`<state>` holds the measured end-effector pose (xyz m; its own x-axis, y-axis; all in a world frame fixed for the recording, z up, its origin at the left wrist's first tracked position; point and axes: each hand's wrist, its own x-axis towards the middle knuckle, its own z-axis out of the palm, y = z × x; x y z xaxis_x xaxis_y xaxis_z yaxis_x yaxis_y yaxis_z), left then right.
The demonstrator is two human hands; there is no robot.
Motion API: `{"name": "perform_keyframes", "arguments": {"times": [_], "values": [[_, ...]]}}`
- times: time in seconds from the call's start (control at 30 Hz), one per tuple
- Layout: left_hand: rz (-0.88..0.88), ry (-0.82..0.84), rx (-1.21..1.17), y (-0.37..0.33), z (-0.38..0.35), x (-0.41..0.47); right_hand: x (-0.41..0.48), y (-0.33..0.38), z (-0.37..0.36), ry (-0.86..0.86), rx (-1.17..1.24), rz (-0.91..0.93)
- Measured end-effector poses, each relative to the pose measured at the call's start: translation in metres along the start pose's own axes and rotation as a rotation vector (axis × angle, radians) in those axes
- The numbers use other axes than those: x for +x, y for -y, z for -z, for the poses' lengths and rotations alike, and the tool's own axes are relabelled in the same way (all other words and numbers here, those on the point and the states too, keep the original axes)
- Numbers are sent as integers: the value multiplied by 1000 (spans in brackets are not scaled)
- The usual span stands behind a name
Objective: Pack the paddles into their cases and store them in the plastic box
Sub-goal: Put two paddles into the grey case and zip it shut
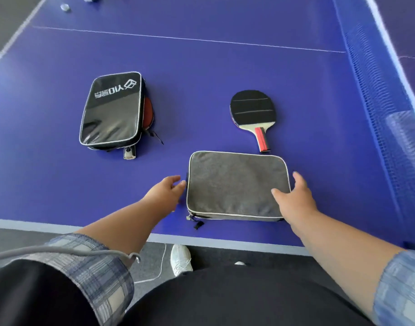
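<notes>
On the blue table [201,74], seen from the head camera, a grey case [234,184] lies flat near the front edge. Left hand [165,194] sits open at its left edge; right hand [293,196] rests spread on its right corner, gripping nothing. Just beyond lies a loose paddle [252,111]; a black case [112,109], well left, holds a red paddle [148,112] sticking out.

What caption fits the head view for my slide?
Both hands, left and right, flank the grey case; one paddle lies loose.
</notes>
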<state>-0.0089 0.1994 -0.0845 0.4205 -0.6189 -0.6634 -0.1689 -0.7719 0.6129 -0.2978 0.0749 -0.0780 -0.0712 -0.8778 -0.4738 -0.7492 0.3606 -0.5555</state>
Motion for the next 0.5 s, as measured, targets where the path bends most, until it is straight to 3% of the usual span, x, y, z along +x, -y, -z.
{"name": "perform_keyframes", "arguments": {"times": [0.07, 0.2, 0.5], "values": [[-6, 63, 14, -9, -16, 3, -8, -9, -1, 87, 114, -119], [7, 104, 71, -17, -35, 0, -13, -6, -1, 131, 230, -134], [-223, 129, 266, -85, -34, 8, -47, 1, 29, -80, 407, -253]]}}
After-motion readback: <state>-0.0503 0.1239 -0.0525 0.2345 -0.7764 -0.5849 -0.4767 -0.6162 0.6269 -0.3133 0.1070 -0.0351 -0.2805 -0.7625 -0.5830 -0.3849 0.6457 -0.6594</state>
